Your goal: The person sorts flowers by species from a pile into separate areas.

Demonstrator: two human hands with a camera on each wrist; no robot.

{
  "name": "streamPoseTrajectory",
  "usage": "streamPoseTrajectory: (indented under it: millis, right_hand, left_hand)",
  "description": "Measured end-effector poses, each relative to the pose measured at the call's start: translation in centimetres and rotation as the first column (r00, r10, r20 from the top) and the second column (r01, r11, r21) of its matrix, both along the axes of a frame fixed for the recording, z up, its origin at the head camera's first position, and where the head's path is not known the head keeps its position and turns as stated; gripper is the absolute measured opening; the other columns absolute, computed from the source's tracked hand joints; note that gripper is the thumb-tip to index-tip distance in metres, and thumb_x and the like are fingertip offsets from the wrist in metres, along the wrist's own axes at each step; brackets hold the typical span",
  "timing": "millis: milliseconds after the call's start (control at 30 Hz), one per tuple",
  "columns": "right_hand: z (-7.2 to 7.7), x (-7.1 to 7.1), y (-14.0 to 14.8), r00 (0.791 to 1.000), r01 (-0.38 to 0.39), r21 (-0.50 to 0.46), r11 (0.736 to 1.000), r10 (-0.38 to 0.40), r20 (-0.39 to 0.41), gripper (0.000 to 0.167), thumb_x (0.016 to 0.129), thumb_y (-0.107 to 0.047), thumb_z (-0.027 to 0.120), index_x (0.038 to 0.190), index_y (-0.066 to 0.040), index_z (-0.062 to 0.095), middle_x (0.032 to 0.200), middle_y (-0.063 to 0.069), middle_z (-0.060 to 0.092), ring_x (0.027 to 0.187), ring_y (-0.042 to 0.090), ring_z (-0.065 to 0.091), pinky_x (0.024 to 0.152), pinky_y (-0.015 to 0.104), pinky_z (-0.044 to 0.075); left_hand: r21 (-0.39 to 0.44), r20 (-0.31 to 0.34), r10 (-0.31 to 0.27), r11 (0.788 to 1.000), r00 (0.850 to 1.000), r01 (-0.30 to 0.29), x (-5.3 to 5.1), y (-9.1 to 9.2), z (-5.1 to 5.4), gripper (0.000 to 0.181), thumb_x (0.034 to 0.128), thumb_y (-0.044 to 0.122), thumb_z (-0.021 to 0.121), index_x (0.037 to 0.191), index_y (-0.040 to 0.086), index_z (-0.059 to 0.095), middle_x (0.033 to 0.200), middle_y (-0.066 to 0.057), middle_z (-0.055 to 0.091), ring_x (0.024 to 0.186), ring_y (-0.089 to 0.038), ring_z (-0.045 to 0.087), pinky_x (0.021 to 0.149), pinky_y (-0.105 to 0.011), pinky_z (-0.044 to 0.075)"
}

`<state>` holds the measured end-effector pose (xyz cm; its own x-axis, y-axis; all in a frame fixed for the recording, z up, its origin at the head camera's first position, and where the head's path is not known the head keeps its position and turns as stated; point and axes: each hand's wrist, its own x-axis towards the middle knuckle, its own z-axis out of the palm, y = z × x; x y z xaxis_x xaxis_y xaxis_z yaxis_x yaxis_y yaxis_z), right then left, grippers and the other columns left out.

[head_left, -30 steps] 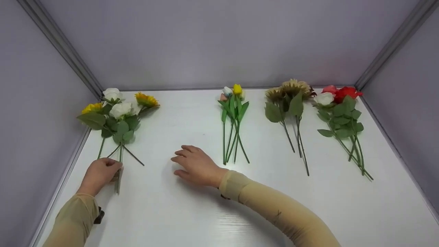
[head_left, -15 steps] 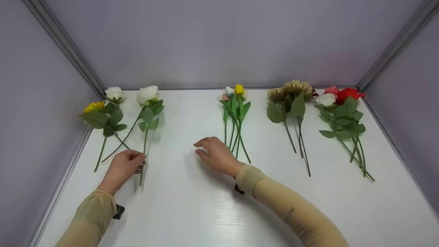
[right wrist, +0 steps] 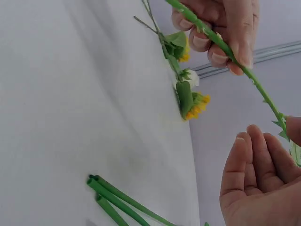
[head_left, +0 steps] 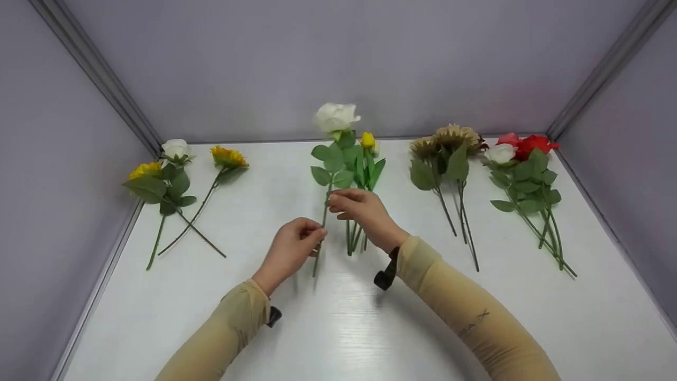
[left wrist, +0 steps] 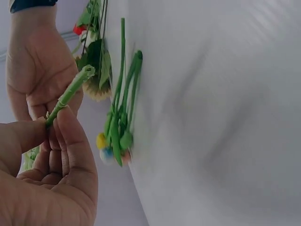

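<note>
A white rose point(head_left: 336, 117) with a green stem is held up off the table in the head view. My left hand point(head_left: 287, 248) pinches its lower stem between thumb and fingers; the left wrist view shows the cut end of the stem point(left wrist: 71, 92) poking out above them. Beside the upper stem is my right hand point(head_left: 372, 216). Its fingers point(right wrist: 256, 160) are relaxed and apart from the thumb, with the stem passing close by the thumb in the right wrist view. Behind the rose lie several tulips point(head_left: 367, 140), partly hidden by its leaves and my right hand.
At left on the white table point(head_left: 238, 328) lie two yellow sunflowers point(head_left: 228, 157) and another white rose point(head_left: 175, 148). Beige flowers point(head_left: 456, 136) lie right of centre, and red and white roses point(head_left: 537, 145) at far right. Grey walls point(head_left: 338, 53) enclose the table.
My left hand has lifted the white rose from the left bunch and carried it right, in front of the tulips. The right hand has moved right and up to meet its stem.
</note>
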<state>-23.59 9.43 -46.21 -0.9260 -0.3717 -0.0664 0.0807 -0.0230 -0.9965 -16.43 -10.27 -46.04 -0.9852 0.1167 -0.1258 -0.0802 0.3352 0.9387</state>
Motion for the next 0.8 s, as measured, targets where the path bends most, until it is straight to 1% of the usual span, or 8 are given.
streamPoseTrajectory:
  millis: [67, 200, 300, 433, 533, 633, 700, 800]
  right_hand:
    - [0.4, 0.1, 1.2, 1.000, 0.029, -0.049, 0.998, -0.028, 0.010, 0.041, 0.097, -0.029, 0.073, 0.125, 0.000, 0.069, 0.118, 0.013, 0.070, 0.111, 0.033, 0.064, 0.098, 0.046, 0.051]
    - [0.8, 0.4, 3.3, 0.995, 0.103, -0.074, 0.992, -0.103, 0.008, 0.037, 0.096, -0.023, 0.074, 0.121, 0.004, 0.069, 0.115, 0.018, 0.069, 0.102, 0.026, 0.065, 0.094, 0.046, 0.051]
    - [1.1, 0.5, 4.9, 0.988, 0.151, -0.047, 0.987, -0.152, -0.015, 0.036, 0.097, -0.023, 0.074, 0.121, 0.004, 0.070, 0.116, 0.019, 0.069, 0.101, 0.026, 0.064, 0.090, 0.039, 0.052]
    - [1.4, 0.5, 6.5, 0.975, 0.216, -0.043, 0.975, -0.218, -0.042, 0.036, 0.096, -0.024, 0.075, 0.122, 0.002, 0.070, 0.115, 0.017, 0.069, 0.101, 0.027, 0.064, 0.086, 0.035, 0.054]
    - [1.3, 0.7, 7.2, 0.970, 0.234, -0.045, 0.971, -0.237, -0.055, 0.037, 0.096, -0.023, 0.075, 0.123, 0.002, 0.069, 0.117, 0.020, 0.068, 0.101, 0.029, 0.064, 0.083, 0.034, 0.055]
    - [1.1, 1.0, 7.4, 0.968, 0.240, -0.023, 0.971, -0.241, -0.076, 0.037, 0.096, -0.021, 0.075, 0.124, 0.001, 0.069, 0.115, 0.019, 0.068, 0.098, 0.029, 0.066, 0.081, 0.033, 0.056]
    - [1.1, 1.3, 7.4, 0.963, 0.254, -0.017, 0.967, -0.254, -0.089, 0.035, 0.096, -0.019, 0.076, 0.124, 0.000, 0.070, 0.111, 0.017, 0.069, 0.096, 0.028, 0.067, 0.079, 0.034, 0.058]
    - [1.4, 1.8, 7.4, 0.953, 0.283, -0.012, 0.959, -0.283, -0.107, 0.034, 0.095, -0.018, 0.076, 0.124, -0.001, 0.070, 0.105, 0.014, 0.070, 0.092, 0.026, 0.068, 0.077, 0.033, 0.059]
  left_hand:
    - [0.016, -0.014, -0.039, 0.999, 0.999, 0.039, -0.2, 1.7, 0.0, 0.020, 0.1016, 0.023, 0.068, 0.111, 0.006, 0.069, 0.098, -0.008, 0.069, 0.085, -0.021, 0.067, 0.073, -0.035, 0.060]
    - [0.062, -0.024, -0.103, 0.993, 0.994, 0.104, -0.3, 4.1, -0.5, 0.023, 0.1013, 0.024, 0.068, 0.114, 0.006, 0.068, 0.101, -0.008, 0.069, 0.090, -0.026, 0.069, 0.074, -0.034, 0.060]
    - [0.091, -0.009, -0.154, 0.984, 0.988, 0.154, 0.0, 5.3, -0.8, 0.024, 0.1001, 0.022, 0.069, 0.116, 0.004, 0.068, 0.101, -0.008, 0.069, 0.092, -0.026, 0.069, 0.074, -0.034, 0.061]
    - [0.102, 0.027, -0.220, 0.971, 0.975, 0.216, 0.9, 6.2, -1.3, 0.024, 0.0980, 0.016, 0.071, 0.115, 0.001, 0.067, 0.099, -0.006, 0.069, 0.089, -0.021, 0.069, 0.077, -0.039, 0.061]
    - [0.109, 0.035, -0.239, 0.966, 0.970, 0.234, 1.3, 6.8, -1.7, 0.024, 0.0973, 0.014, 0.071, 0.115, -0.001, 0.067, 0.098, -0.005, 0.069, 0.088, -0.020, 0.069, 0.078, -0.044, 0.061]
    - [0.110, 0.018, -0.237, 0.966, 0.971, 0.234, 1.4, 7.2, -2.0, 0.023, 0.0973, 0.014, 0.071, 0.114, -0.002, 0.067, 0.097, -0.005, 0.068, 0.086, -0.020, 0.069, 0.079, -0.047, 0.061]
    - [0.105, 0.005, -0.235, 0.967, 0.972, 0.233, 1.5, 7.5, -2.1, 0.023, 0.0973, 0.014, 0.071, 0.114, -0.002, 0.067, 0.095, -0.005, 0.068, 0.085, -0.020, 0.069, 0.078, -0.047, 0.061]
    - [0.070, -0.025, -0.239, 0.968, 0.971, 0.240, 1.5, 8.1, -2.1, 0.021, 0.0973, 0.016, 0.071, 0.113, 0.001, 0.068, 0.094, -0.003, 0.068, 0.083, -0.017, 0.069, 0.075, -0.042, 0.061]
